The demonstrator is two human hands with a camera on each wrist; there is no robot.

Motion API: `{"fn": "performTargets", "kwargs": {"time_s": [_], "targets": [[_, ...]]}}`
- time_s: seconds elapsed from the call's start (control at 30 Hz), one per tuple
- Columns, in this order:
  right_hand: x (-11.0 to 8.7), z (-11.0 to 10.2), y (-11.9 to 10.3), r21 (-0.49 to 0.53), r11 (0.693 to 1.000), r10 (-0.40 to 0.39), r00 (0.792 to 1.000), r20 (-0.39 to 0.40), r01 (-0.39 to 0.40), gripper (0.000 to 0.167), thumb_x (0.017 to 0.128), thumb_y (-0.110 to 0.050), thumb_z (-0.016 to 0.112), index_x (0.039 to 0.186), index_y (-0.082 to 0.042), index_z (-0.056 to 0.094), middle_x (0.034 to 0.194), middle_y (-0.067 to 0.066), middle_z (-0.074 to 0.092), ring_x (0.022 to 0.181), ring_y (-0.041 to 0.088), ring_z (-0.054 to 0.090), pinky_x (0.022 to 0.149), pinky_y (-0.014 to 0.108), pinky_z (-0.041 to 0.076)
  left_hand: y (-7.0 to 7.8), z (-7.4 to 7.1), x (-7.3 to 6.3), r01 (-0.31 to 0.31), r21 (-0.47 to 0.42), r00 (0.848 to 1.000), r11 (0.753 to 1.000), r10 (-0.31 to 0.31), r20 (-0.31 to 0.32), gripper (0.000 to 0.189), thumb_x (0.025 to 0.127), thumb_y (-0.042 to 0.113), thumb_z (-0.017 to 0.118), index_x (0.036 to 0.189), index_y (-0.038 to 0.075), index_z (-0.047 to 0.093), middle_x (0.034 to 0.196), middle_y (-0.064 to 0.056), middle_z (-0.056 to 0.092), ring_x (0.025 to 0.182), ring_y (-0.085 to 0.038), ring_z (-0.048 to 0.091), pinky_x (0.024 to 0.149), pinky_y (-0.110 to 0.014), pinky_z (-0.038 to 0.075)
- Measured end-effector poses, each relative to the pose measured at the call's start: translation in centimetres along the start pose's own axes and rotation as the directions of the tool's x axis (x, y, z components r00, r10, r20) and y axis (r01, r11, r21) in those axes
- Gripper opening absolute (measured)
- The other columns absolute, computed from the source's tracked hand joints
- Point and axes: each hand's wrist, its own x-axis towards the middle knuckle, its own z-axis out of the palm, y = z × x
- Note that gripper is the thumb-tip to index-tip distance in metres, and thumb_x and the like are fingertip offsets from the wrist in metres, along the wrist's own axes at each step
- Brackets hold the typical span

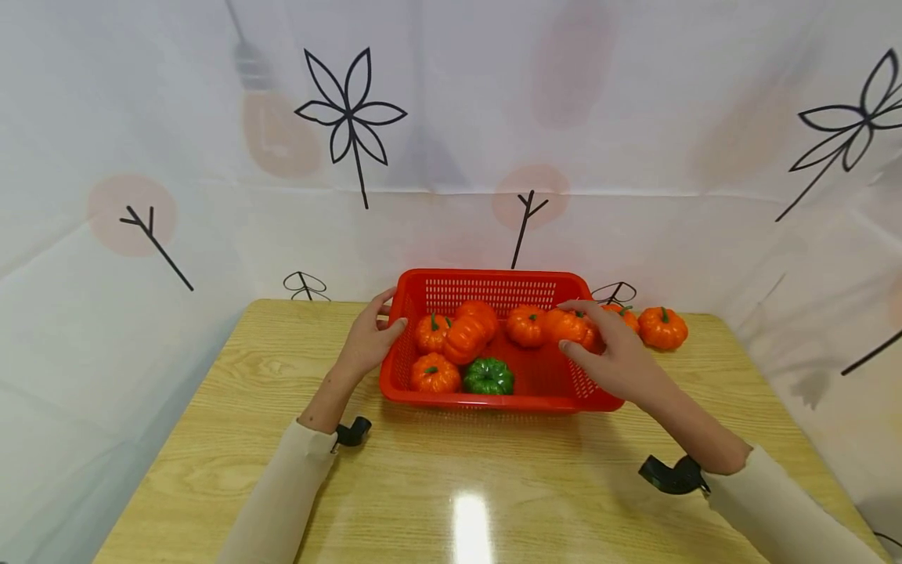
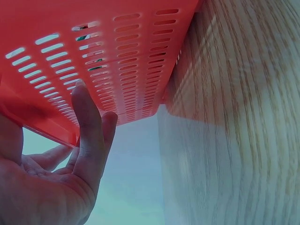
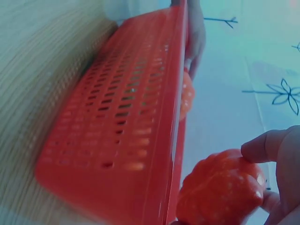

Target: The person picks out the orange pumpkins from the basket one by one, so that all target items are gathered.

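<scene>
A red plastic basket (image 1: 503,402) with slotted walls stands on the table. At its left rim, my left hand (image 1: 368,338) grips the edge, with the fingers against the outside of the slotted wall (image 2: 126,61) in the left wrist view. Over the basket's right end, my right hand (image 1: 620,356) holds an orange toy pumpkin (image 3: 222,190) between thumb and fingers. Inside the basket lie several orange pumpkins (image 1: 434,374), mostly toward the left, and one green pumpkin (image 1: 489,377) near the front wall.
Two more orange pumpkins sit on the table right of the basket: one at the far right (image 1: 662,327), the other partly hidden behind my right hand. The wooden table (image 1: 423,478) backs onto a pale patterned cloth (image 1: 451,141).
</scene>
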Motion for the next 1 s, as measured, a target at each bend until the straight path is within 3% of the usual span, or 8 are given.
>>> {"fn": "performTargets", "kwargs": {"time_s": [0.13,0.23,0.33,0.47,0.6,0.87,1.0], "targets": [[-0.4,-0.7,0.7,0.001,1.000,-0.005,1.000,-0.030,0.005,0.052,0.102,-0.019,0.069,0.151,-0.016,0.053,0.146,0.018,0.055,0.127,0.040,0.052,0.098,0.063,0.053,0.0,0.0,0.0,0.005,0.000,1.000,1.000,-0.005,-0.002,0.064,0.106,0.018,0.063,0.165,0.014,0.037,0.134,-0.020,0.058,0.109,-0.035,0.067,0.083,-0.045,0.065],[-0.6,-1.3,1.3,-0.005,1.000,-0.003,0.999,-0.051,0.002,0.053,0.102,-0.019,0.070,0.152,-0.017,0.052,0.139,0.019,0.056,0.119,0.038,0.053,0.085,0.048,0.059,-0.1,0.0,0.0,0.003,-0.002,1.000,1.000,-0.003,-0.002,0.064,0.106,0.017,0.063,0.165,0.014,0.038,0.134,-0.021,0.058,0.109,-0.035,0.067,0.083,-0.045,0.065],[-0.9,-1.9,2.0,0.005,1.000,-0.009,0.996,-0.083,0.009,0.053,0.101,-0.016,0.071,0.151,-0.017,0.053,0.132,0.019,0.056,0.113,0.032,0.050,0.074,0.030,0.057,-0.2,0.1,0.1,0.000,-0.003,1.000,1.000,0.000,-0.003,0.064,0.106,0.017,0.063,0.165,0.014,0.038,0.134,-0.020,0.058,0.109,-0.035,0.067,0.083,-0.045,0.065],[-1.1,-2.7,3.2,0.011,1.000,-0.015,0.993,-0.117,0.016,0.053,0.099,-0.011,0.071,0.149,-0.014,0.054,0.130,0.022,0.054,0.112,0.033,0.046,0.067,0.021,0.054,-0.3,0.1,0.2,-0.003,0.006,1.000,1.000,0.003,-0.008,0.064,0.106,0.016,0.063,0.165,0.014,0.039,0.134,-0.021,0.059,0.109,-0.035,0.067,0.084,-0.045,0.065],[-1.2,-3.3,4.6,-0.026,1.000,-0.001,0.988,-0.153,-0.003,0.051,0.098,-0.009,0.070,0.147,-0.010,0.055,0.128,0.026,0.051,0.111,0.040,0.046,0.067,0.022,0.051,-0.2,0.1,0.1,-0.004,0.012,1.000,1.000,0.004,-0.005,0.064,0.106,0.016,0.063,0.165,0.013,0.038,0.135,-0.022,0.059,0.109,-0.036,0.067,0.084,-0.045,0.065],[-1.4,-4.2,7.4,-0.080,0.996,0.020,0.973,-0.229,-0.039,0.051,0.097,-0.010,0.069,0.146,-0.007,0.055,0.132,0.033,0.045,0.115,0.050,0.045,0.073,0.039,0.049,-0.2,0.1,0.0,-0.002,0.012,1.000,1.000,0.002,-0.003,0.064,0.106,0.017,0.063,0.165,0.014,0.038,0.134,-0.021,0.059,0.108,-0.035,0.067,0.085,-0.045,0.065],[-1.3,-4.5,9.1,-0.086,0.995,0.029,0.962,-0.272,-0.055,0.051,0.096,-0.011,0.070,0.145,-0.007,0.056,0.135,0.033,0.043,0.119,0.049,0.044,0.074,0.040,0.048,-0.3,0.1,0.1,-0.001,0.008,1.000,1.000,0.001,0.000,0.064,0.106,0.017,0.063,0.165,0.015,0.038,0.133,-0.020,0.058,0.107,-0.035,0.067,0.084,-0.045,0.065]]}}
